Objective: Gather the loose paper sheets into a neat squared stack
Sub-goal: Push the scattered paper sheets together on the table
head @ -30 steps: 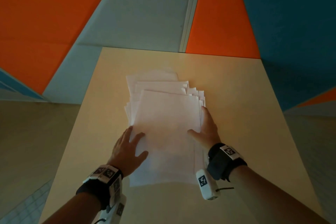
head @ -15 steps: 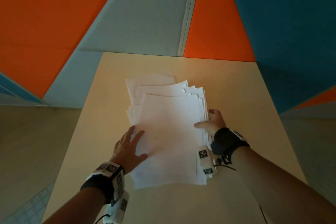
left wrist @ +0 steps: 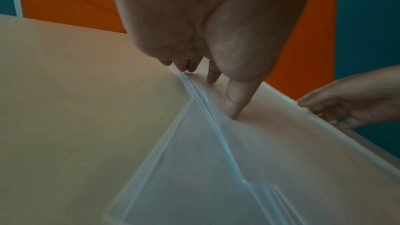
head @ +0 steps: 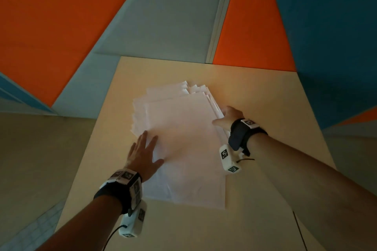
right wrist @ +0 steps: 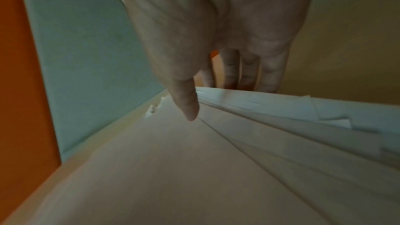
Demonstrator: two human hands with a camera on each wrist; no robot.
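- While the wall panels in orange, grey and blue are filling the top of the head view, their upper edges are running out of frame.
- The table is lying below them, pale wood, its near corners cut off by both forearms.
- The sheets are sitting mid-table in a loose white pile, fanned at the far right corner and along the left side, so the edges are not lining up; the count is impossible to make out.
- The left hand is lying flat on the pile's left edge with straight, slightly spread fingers; in the left wrist view the thumb is pressing down on the top sheet, while the other fingertips are touching the edge further off, partly hidden under the palm.
- The right hand is standing against the pile's right edge; in the right wrist view its fingers are held straight and close together with their tips hidden behind the paper, and the thumb is hovering over the top sheet, contact unclear through the blur.
- Wrist bands with black-and-white markers are covering both wrists.
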